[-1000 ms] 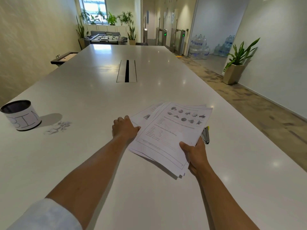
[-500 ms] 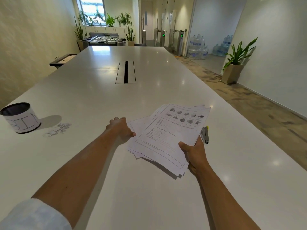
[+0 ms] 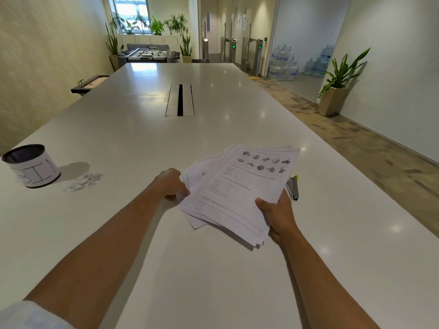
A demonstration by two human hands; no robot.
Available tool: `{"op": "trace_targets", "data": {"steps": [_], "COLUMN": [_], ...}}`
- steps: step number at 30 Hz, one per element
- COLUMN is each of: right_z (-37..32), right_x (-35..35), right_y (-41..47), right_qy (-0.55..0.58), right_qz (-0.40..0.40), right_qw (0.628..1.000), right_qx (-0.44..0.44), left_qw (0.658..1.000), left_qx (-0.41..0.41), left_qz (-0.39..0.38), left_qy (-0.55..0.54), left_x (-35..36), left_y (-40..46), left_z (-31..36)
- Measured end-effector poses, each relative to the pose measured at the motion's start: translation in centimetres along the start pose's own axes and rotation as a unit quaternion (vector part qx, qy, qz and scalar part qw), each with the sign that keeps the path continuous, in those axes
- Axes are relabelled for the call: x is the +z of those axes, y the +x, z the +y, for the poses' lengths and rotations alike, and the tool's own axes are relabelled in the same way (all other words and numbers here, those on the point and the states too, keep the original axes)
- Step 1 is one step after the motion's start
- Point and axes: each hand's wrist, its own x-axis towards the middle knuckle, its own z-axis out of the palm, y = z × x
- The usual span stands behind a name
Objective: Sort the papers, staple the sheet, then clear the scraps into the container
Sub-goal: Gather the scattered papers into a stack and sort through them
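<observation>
White printed papers (image 3: 240, 186) fanned, askew; right hand (image 3: 275, 211) pinching corner, left hand (image 3: 171, 184) apparently gripping edge.

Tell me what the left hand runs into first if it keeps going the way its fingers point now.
The left hand points right, at the loose papers its fingertips already touch at the stack's left edge. Those come first; the right hand holds the far side.

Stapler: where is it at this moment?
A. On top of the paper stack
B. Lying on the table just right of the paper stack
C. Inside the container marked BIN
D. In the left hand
B. The stapler lies on the table beside the right edge of the papers, just beyond the right hand, which grips the stack, not the stapler.
</observation>
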Motion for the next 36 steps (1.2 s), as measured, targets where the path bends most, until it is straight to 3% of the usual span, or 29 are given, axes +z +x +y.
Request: {"op": "trace_targets", "data": {"steps": [2,4,6,10,16,22,25,32,36], "right_z": [-0.1,-0.1,-0.1,-0.2,0.1,-0.2,0.0,-1.2,-1.5], "right_x": [0.0,0.1,0.2,0.6,2.8,4.4,4.3,3.8,3.7], "right_y": [-0.1,0.0,-0.1,0.1,1.2,1.1,1.2,0.6,0.5], "right_qy": [0.003,0.002,-0.002,-0.007,-0.076,-0.082,-0.07,0.088,0.109], "right_qz": [-0.001,-0.004,-0.005,-0.002,-0.012,0.002,0.019,-0.019,-0.036], "right_qw": [1.0,1.0,1.0,1.0,0.993,0.991,0.992,0.981,0.976], "right_qx": [0.0,0.001,0.006,0.03,0.087,0.102,0.106,0.174,0.185], "left_qw": [0.992,0.957,0.929,0.869,0.776,0.724,0.726,0.791,0.811], "left_qx": [-0.019,-0.046,-0.048,-0.02,0.056,0.124,0.121,0.026,0.035], "left_qz": [0.019,0.008,0.022,0.121,0.203,0.226,0.192,0.036,-0.021], "left_qy": [-0.123,-0.285,-0.367,-0.479,-0.594,-0.639,-0.649,-0.61,-0.584], "left_x": [0.4,0.5,0.3,-1.1,-5.0,-7.7,-6.1,3.7,6.8], "left_y": [-0.1,-0.6,-1.4,-2.1,-4.6,-6.9,-7.2,-6.4,-6.2], "left_z": [-0.6,-1.2,-1.9,-2.9,-2.2,-1.4,-1.1,-1.5,-2.7]}}
